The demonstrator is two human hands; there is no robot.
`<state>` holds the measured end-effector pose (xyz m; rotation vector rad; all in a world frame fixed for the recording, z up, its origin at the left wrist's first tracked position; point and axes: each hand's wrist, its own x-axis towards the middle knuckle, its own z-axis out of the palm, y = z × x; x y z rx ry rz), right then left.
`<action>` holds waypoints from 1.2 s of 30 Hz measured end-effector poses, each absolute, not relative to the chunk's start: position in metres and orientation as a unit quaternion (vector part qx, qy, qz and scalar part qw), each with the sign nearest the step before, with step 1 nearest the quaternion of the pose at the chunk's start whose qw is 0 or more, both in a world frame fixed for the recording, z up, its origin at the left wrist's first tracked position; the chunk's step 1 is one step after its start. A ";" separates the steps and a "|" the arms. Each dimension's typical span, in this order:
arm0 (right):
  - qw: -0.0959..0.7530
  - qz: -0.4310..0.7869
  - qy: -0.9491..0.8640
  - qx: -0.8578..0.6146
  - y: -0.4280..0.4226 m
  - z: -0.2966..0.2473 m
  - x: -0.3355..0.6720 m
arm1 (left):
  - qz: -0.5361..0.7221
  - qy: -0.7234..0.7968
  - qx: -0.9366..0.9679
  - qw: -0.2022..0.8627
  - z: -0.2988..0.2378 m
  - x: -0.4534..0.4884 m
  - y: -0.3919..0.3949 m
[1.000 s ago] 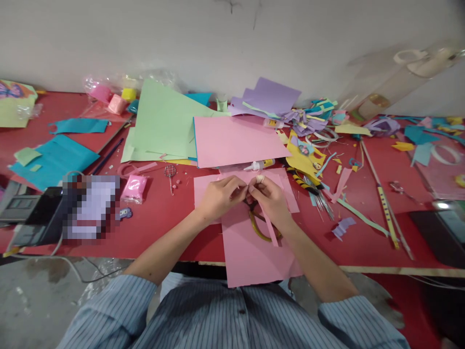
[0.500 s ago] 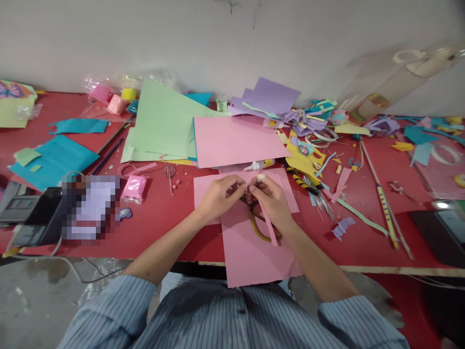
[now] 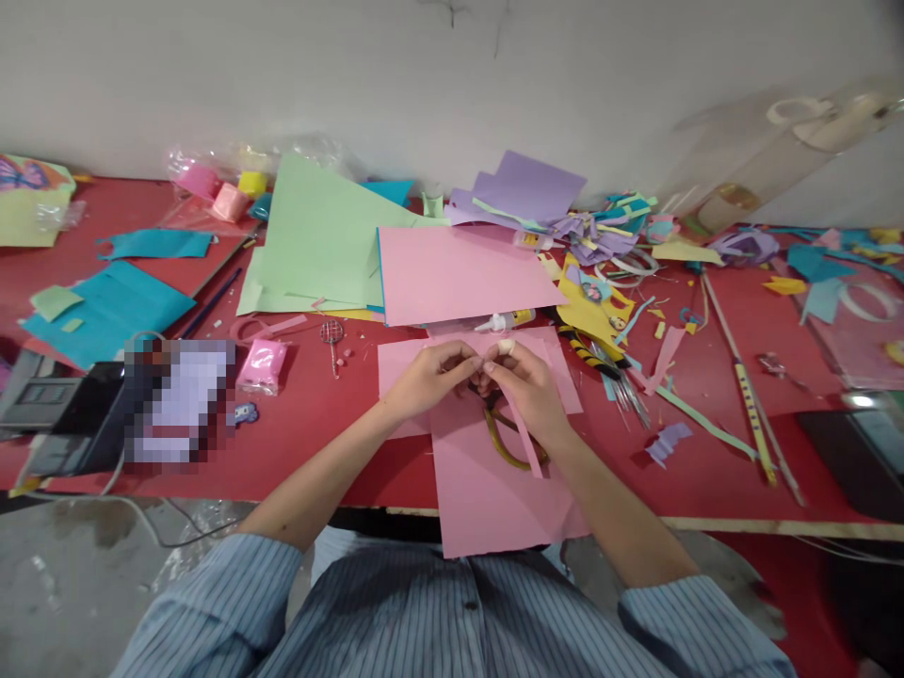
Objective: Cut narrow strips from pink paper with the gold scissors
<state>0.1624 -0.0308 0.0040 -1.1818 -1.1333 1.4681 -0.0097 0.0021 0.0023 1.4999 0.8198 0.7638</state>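
Above the pink sheets, my left hand (image 3: 439, 377) and my right hand (image 3: 531, 384) meet at the fingertips, both closed in a pinch. Between them is the end of a narrow pink paper strip (image 3: 524, 435), whose tail hangs down past my right palm; the pinched end is mostly hidden by the fingers. A white wrap covers one finger of my right hand. Just under the hands lies a pair of scissors (image 3: 496, 446) with yellow-green handles, its blades largely covered. It rests on a pink paper sheet (image 3: 494, 513) that overhangs the table's front edge.
A glue bottle (image 3: 509, 320) lies beyond my hands, before a large pink sheet (image 3: 466, 273) and green card (image 3: 317, 235). On the right are pliers (image 3: 589, 350), paper scraps and a yellow utility knife (image 3: 755, 424). To the left sit a pink clay packet (image 3: 263, 365) and a phone (image 3: 180, 400).
My hands stay nearly in place, with the fingertips shifting slightly around the strip. The strip's tail has moved a little to the right.
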 end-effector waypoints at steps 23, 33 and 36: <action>0.431 0.610 -0.451 -0.489 -0.029 0.002 0.162 | 0.321 0.361 0.644 0.593 -0.003 -0.010 0.004; 0.425 0.617 -0.442 -0.493 -0.029 0.002 0.161 | 0.311 0.381 0.661 0.566 -0.001 -0.010 0.002; 0.425 0.621 -0.440 -0.489 -0.029 0.003 0.160 | 0.296 0.376 0.664 0.575 0.002 -0.011 0.002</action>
